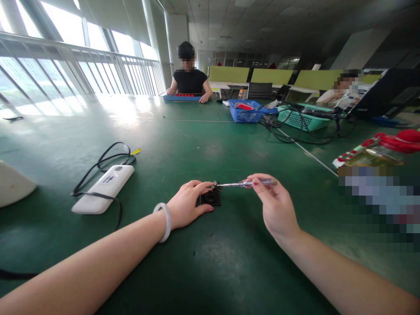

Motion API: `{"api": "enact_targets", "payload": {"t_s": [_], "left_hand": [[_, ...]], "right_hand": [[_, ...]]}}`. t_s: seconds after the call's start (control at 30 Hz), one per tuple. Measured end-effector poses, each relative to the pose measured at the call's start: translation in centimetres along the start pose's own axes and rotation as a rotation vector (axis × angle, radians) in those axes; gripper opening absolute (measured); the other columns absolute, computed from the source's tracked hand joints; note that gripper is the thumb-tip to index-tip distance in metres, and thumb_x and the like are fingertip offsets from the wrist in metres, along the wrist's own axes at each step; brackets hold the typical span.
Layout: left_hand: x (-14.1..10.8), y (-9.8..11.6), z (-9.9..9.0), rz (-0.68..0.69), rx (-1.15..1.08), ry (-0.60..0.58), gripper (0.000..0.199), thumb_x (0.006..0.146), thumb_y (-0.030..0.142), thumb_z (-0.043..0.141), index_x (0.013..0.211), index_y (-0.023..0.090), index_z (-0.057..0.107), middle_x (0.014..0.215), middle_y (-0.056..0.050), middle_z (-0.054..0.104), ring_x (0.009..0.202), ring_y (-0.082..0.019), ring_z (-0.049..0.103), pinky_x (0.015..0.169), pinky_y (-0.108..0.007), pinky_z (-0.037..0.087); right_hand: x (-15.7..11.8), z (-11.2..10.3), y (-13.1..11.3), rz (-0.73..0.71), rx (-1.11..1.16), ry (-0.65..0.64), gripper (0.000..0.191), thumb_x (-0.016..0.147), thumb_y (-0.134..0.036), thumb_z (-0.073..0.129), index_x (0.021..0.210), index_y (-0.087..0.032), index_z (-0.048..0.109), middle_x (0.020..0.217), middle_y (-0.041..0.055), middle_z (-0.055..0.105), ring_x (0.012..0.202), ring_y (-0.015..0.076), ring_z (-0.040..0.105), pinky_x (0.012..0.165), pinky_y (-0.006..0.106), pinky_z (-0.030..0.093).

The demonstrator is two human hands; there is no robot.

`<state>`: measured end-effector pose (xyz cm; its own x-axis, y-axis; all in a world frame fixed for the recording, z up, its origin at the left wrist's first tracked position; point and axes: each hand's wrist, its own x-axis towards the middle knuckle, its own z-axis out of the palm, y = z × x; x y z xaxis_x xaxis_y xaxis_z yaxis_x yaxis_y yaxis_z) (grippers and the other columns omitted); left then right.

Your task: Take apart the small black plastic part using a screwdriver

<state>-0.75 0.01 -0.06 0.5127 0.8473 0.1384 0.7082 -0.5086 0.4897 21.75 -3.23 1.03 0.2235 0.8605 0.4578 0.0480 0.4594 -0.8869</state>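
A small black square part (211,199) lies on the green table (210,144) in front of me. My left hand (187,204), with a pale bangle on the wrist, holds the part down with fingers and thumb around it. My right hand (274,203) grips a small screwdriver (244,184) with a clear handle. Its metal shaft lies almost level and points left, with the tip at the part's upper edge.
A white power bank (103,189) with a black cable lies to the left. At the far side stand a blue basket (246,111), a teal basket (303,117) with tangled cables, and an oil bottle (377,155) on the right. Two other people sit at the far end.
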Motion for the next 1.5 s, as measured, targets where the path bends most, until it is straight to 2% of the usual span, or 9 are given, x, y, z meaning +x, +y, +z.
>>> {"api": "enact_targets", "payload": {"t_s": [0.13, 0.3, 0.4, 0.57, 0.67, 0.83, 1.03, 1.27, 1.5], "left_hand": [[0.0, 0.1, -0.1, -0.001, -0.005, -0.012, 0.057, 0.077, 0.036, 0.070, 0.130, 0.026, 0.050, 0.124, -0.009, 0.057, 0.119, -0.027, 0.050, 0.104, -0.044, 0.039], [0.0, 0.2, -0.1, 0.026, -0.013, -0.008, 0.046, 0.077, 0.033, 0.070, 0.121, 0.026, 0.057, 0.119, -0.007, 0.060, 0.115, -0.025, 0.053, 0.103, -0.042, 0.040], [0.0, 0.1, -0.1, 0.024, -0.021, -0.008, 0.041, 0.077, 0.033, 0.070, 0.116, 0.026, 0.060, 0.117, -0.007, 0.060, 0.113, -0.025, 0.054, 0.102, -0.043, 0.040], [0.0, 0.1, -0.1, 0.022, -0.017, -0.002, 0.040, 0.077, 0.032, 0.071, 0.115, 0.027, 0.060, 0.117, -0.006, 0.060, 0.114, -0.025, 0.053, 0.103, -0.043, 0.040], [0.1, 0.2, -0.1, 0.015, -0.011, -0.003, 0.040, 0.077, 0.031, 0.071, 0.115, 0.027, 0.060, 0.117, -0.007, 0.059, 0.114, -0.025, 0.053, 0.103, -0.042, 0.040], [0.1, 0.2, -0.1, 0.026, -0.007, -0.006, 0.040, 0.077, 0.032, 0.070, 0.116, 0.025, 0.060, 0.117, -0.007, 0.060, 0.114, -0.025, 0.053, 0.103, -0.041, 0.039], [0.1, 0.1, 0.0, 0.045, 0.008, 0.000, 0.039, 0.077, 0.030, 0.069, 0.115, 0.025, 0.061, 0.119, -0.007, 0.061, 0.116, -0.026, 0.052, 0.104, -0.043, 0.039], [-0.2, 0.4, -0.3, 0.079, -0.022, 0.062, 0.035, 0.080, 0.032, 0.067, 0.114, 0.024, 0.061, 0.114, -0.006, 0.062, 0.110, -0.023, 0.055, 0.100, -0.040, 0.043], [-0.3, 0.3, -0.6, 0.092, -0.029, 0.280, 0.034, 0.090, 0.028, 0.053, 0.123, 0.023, 0.055, 0.118, -0.006, 0.062, 0.110, -0.022, 0.055, 0.097, -0.039, 0.046]], "right_hand": [[0.2, -0.2, 0.2, 0.015, -0.051, 0.006, 0.016, 0.082, -0.037, 0.064, 0.085, -0.021, 0.066, 0.081, 0.0032, 0.069, 0.078, 0.0188, 0.066, 0.077, 0.036, 0.054], [-0.3, -0.1, -0.9, -0.121, -0.354, -0.250, 0.012, 0.085, -0.031, 0.060, 0.082, -0.021, 0.066, 0.081, 0.0041, 0.069, 0.078, 0.0193, 0.064, 0.073, 0.034, 0.051], [-0.6, 0.0, -1.6, -0.253, -0.476, -0.312, 0.007, 0.084, -0.026, 0.060, 0.082, -0.022, 0.066, 0.080, 0.0031, 0.069, 0.077, 0.0194, 0.064, 0.074, 0.035, 0.050], [-0.8, -0.1, -2.1, -0.378, -0.471, -0.385, 0.005, 0.084, -0.022, 0.060, 0.084, -0.023, 0.065, 0.080, 0.0027, 0.068, 0.081, 0.0201, 0.063, 0.079, 0.038, 0.050], [-0.8, -0.1, -2.2, -0.381, -0.466, -0.471, 0.005, 0.084, -0.022, 0.062, 0.085, -0.024, 0.066, 0.082, 0.0021, 0.070, 0.084, 0.0195, 0.063, 0.082, 0.038, 0.049], [-0.9, 0.1, -2.3, -0.415, -0.382, -0.525, 0.006, 0.084, -0.022, 0.064, 0.089, -0.024, 0.066, 0.083, 0.0018, 0.070, 0.085, 0.0188, 0.064, 0.085, 0.039, 0.048], [-1.1, 0.6, -2.3, -0.366, -0.445, -0.662, 0.011, 0.082, -0.022, 0.067, 0.092, -0.026, 0.068, 0.094, -0.0002, 0.073, 0.094, 0.0182, 0.064, 0.087, 0.038, 0.048], [-1.2, 0.0, -2.5, -0.345, -0.333, -0.513, 0.009, 0.084, -0.020, 0.063, 0.092, -0.024, 0.067, 0.087, 0.0023, 0.070, 0.086, 0.0190, 0.063, 0.082, 0.038, 0.049], [-0.3, -0.7, -1.4, -0.209, -0.259, -0.146, 0.009, 0.085, -0.023, 0.060, 0.090, -0.024, 0.067, 0.093, 0.0048, 0.069, 0.090, 0.0217, 0.064, 0.082, 0.039, 0.050]]}}
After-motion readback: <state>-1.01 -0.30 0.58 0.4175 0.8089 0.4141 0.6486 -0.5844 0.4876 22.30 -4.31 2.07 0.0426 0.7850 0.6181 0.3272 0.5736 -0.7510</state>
